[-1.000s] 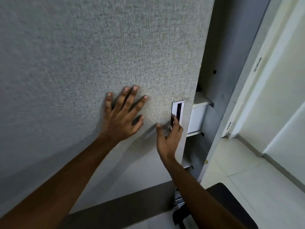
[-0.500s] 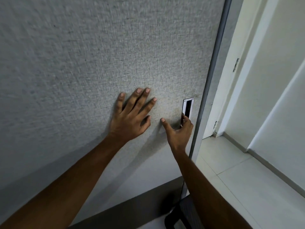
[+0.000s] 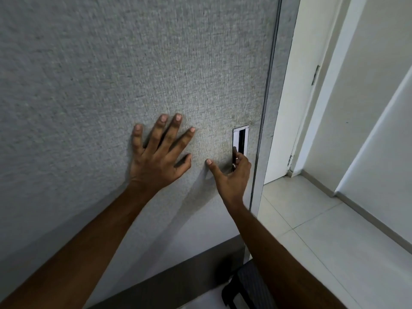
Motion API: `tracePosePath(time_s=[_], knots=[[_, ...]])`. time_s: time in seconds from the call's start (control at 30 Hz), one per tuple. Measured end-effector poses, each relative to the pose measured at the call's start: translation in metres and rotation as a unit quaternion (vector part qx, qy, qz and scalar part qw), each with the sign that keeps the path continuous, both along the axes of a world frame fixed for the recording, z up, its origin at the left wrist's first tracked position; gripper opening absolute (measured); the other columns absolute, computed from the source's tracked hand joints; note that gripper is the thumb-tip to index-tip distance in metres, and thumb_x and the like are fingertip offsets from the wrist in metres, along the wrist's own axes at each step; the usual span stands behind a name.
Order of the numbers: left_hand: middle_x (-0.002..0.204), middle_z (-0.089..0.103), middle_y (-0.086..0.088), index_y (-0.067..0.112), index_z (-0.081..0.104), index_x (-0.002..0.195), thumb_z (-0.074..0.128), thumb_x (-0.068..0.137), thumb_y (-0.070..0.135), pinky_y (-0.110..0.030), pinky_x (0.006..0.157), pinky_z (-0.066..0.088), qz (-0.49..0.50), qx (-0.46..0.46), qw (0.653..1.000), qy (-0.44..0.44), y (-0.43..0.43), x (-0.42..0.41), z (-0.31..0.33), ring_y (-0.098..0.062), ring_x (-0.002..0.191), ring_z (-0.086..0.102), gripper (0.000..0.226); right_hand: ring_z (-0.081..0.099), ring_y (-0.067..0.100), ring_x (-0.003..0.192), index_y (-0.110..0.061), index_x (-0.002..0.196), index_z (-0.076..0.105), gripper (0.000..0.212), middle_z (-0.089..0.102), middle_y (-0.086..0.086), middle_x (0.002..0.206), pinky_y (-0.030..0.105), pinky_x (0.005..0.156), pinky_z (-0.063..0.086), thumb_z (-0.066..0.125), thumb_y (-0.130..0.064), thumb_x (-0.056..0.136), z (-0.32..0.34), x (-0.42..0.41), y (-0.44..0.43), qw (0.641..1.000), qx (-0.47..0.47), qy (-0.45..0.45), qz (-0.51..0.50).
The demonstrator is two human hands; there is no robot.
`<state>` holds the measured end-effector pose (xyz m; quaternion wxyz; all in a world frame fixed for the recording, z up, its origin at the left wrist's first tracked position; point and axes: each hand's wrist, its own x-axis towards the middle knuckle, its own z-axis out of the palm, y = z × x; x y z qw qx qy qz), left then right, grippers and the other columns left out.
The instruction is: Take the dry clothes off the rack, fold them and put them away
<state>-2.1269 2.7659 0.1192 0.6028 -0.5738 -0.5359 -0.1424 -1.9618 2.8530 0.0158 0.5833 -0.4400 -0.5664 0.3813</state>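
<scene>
A grey textured wardrobe sliding door (image 3: 133, 63) fills most of the head view and stands against the wardrobe's side frame (image 3: 270, 108). My left hand (image 3: 159, 152) lies flat on the door with its fingers spread. My right hand (image 3: 231, 172) has its fingers hooked into the recessed metal handle (image 3: 240, 139) near the door's right edge, with the thumb stretched out on the door. No clothes or rack are in view.
To the right are a white door (image 3: 296, 97) with its frame and a white wall (image 3: 379, 130). Pale floor tiles (image 3: 323, 230) lie below them. A dark object (image 3: 245, 288), perhaps a stool, sits at the bottom by my right forearm.
The sliding door has moved to the right and shut off the wardrobe's inside with its shelves. Both hands travelled to the right with the door.
</scene>
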Motion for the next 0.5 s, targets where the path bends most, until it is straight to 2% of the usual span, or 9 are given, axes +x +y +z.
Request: tracePosePath(time_s=[0.17,0.23,0.33,0.4,0.5], knots=[[0.157,0.037,-0.004,0.032,0.035,0.152,0.047,0.093,0.058,-0.062,0.107,0.029,0.015,0.006,1.0,-0.014,0.005,0.003,-0.002,-0.03,0.142,0.038,0.066,0.049,0.015,0.128,-0.028,0.143,0.043,0.093,0.047,-0.005,0.14,0.045,0.103,0.051,0.071,-0.075,0.069,-0.004,0.006,0.004,0.999,-0.005,-0.025,0.019],[0.157,0.037,-0.004,0.032,0.035,0.152,0.048,0.093,0.056,-0.063,0.108,0.029,0.014,0.002,0.999,-0.035,0.006,0.008,-0.005,-0.031,0.143,0.037,0.065,0.05,0.016,0.127,-0.027,0.143,0.043,0.085,0.048,-0.003,0.141,0.042,0.102,0.052,0.074,-0.067,0.074,-0.008,0.013,0.006,0.998,-0.012,-0.044,0.04],[0.156,0.038,-0.006,0.031,0.04,0.15,0.053,0.09,0.053,-0.067,0.108,0.028,0.021,0.01,0.998,-0.061,0.009,0.015,-0.009,-0.032,0.143,0.037,0.065,0.053,0.013,0.12,-0.022,0.14,0.048,0.069,0.052,-0.002,0.138,0.031,0.098,0.051,0.079,-0.042,0.081,-0.012,0.03,0.012,0.994,-0.029,-0.069,0.082],[0.155,0.04,-0.008,0.029,0.045,0.148,0.058,0.088,0.049,-0.071,0.107,0.026,0.028,0.015,0.996,-0.083,0.012,0.019,-0.008,-0.034,0.142,0.038,0.064,0.056,0.007,0.111,-0.024,0.135,0.053,0.056,0.056,-0.008,0.131,0.023,0.092,0.048,0.077,-0.037,0.086,-0.013,0.044,0.011,0.987,-0.053,-0.09,0.122],[0.154,0.04,-0.011,0.024,0.053,0.143,0.061,0.086,0.042,-0.075,0.108,0.017,0.03,0.014,0.992,-0.124,0.016,0.037,-0.005,-0.035,0.143,0.034,0.059,0.061,-0.001,0.091,-0.027,0.11,0.062,0.019,0.064,-0.013,0.106,0.021,0.079,0.049,0.07,-0.03,0.093,-0.03,0.093,-0.007,0.967,-0.048,-0.126,0.215]])
